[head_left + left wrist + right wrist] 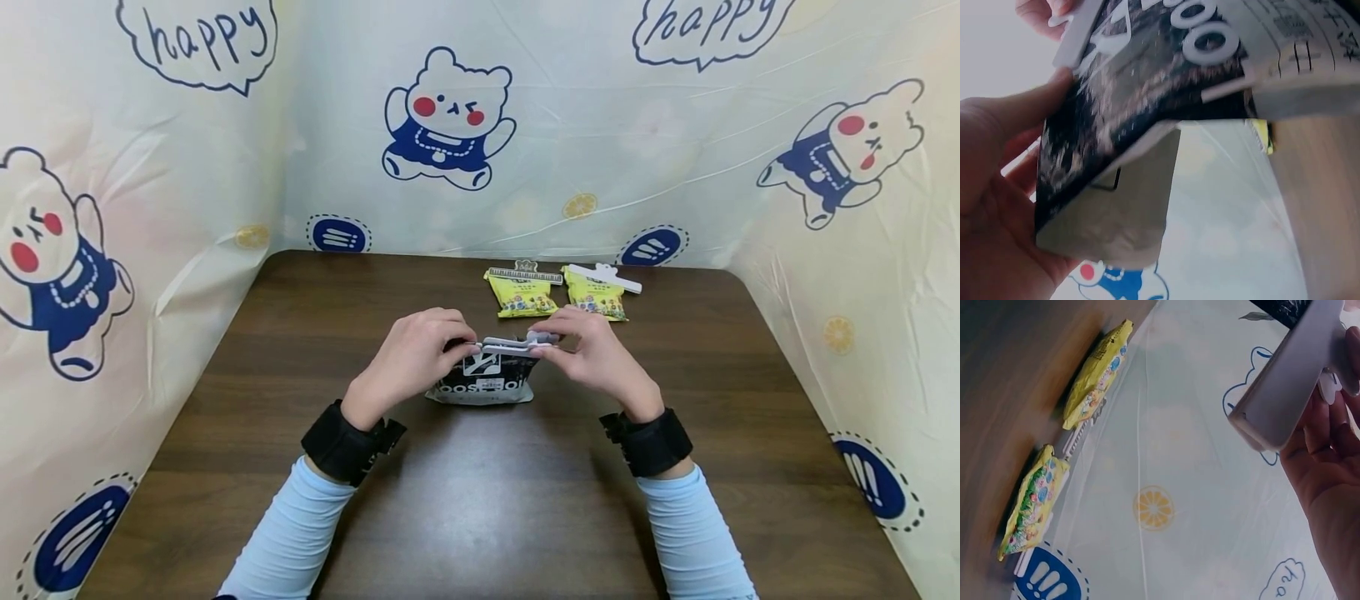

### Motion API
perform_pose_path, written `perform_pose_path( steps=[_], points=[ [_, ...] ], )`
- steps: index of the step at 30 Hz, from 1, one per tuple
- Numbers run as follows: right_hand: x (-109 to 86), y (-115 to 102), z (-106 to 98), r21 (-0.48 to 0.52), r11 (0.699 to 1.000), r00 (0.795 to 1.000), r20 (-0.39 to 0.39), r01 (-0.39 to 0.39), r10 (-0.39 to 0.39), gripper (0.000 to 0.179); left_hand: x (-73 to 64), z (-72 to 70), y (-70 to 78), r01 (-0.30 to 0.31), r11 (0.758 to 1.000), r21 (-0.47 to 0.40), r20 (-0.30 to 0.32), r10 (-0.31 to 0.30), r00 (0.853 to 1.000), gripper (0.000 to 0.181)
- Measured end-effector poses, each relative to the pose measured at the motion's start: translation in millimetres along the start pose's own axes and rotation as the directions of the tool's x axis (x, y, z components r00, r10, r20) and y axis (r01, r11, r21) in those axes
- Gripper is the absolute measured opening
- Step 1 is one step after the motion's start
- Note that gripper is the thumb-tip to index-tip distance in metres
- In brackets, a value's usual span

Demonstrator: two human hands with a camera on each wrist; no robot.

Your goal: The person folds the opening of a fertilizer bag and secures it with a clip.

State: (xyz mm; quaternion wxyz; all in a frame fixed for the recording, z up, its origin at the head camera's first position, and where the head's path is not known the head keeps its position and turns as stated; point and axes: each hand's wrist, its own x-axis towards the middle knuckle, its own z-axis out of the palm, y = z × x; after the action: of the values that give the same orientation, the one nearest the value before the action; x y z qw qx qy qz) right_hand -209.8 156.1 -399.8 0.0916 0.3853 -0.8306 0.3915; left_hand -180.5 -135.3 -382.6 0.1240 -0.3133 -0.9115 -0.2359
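A black and silver-grey bag (483,383) with large white lettering stands at the middle of the table, its top held up between both hands. My left hand (416,354) pinches the bag's top left corner between thumb and fingers; in the left wrist view the bag's side (1116,212) hangs beside the palm. A long white sealing clip (512,346) lies across the bag's top edge. My right hand (600,354) grips the lever of this clip, fingers behind and thumb in front. The clip's long flat jaw looms large in the right wrist view, with a dark part of the bag (1282,309) at it.
Two yellow snack packets stand behind the bag near the table's back edge. The left packet (522,298) carries a ridged clear clip (525,273), the right packet (595,296) a white clip (611,279). Printed cloth (585,150) hangs around the brown wooden table (480,517).
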Motion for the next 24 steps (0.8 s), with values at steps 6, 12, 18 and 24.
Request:
perform_pose_path(
  steps=[6, 12, 18, 24],
  points=[
    [0.5, -4.0, -2.6, -0.011, 1.0, 0.999, 0.032, -0.028, 0.028, 0.029, -3.0, -13.5, -6.8, 0.056, 0.998, -0.041, 0.064, -0.054, 0.996, 0.014],
    [0.2, -7.3, -5.3, -0.027, 0.998, 0.996, 0.064, -0.054, 0.056, 0.026, -6.9, -22.8, -15.4, 0.063, 0.997, -0.032, 0.07, -0.061, 0.996, 0.01],
    [0.2, -8.5, -7.2, -0.041, 0.997, 0.995, 0.067, -0.071, 0.073, 0.024, -6.0, -22.4, -16.9, 0.005, 1.0, -0.018, 0.052, -0.004, 0.999, 0.007],
    [-0.8, -6.7, -7.6, -0.028, 0.998, 0.996, 0.065, -0.053, 0.054, 0.023, -5.8, -19.8, -15.7, -0.024, 1.0, -0.007, 0.035, 0.024, 0.999, 0.005]
  ],
)
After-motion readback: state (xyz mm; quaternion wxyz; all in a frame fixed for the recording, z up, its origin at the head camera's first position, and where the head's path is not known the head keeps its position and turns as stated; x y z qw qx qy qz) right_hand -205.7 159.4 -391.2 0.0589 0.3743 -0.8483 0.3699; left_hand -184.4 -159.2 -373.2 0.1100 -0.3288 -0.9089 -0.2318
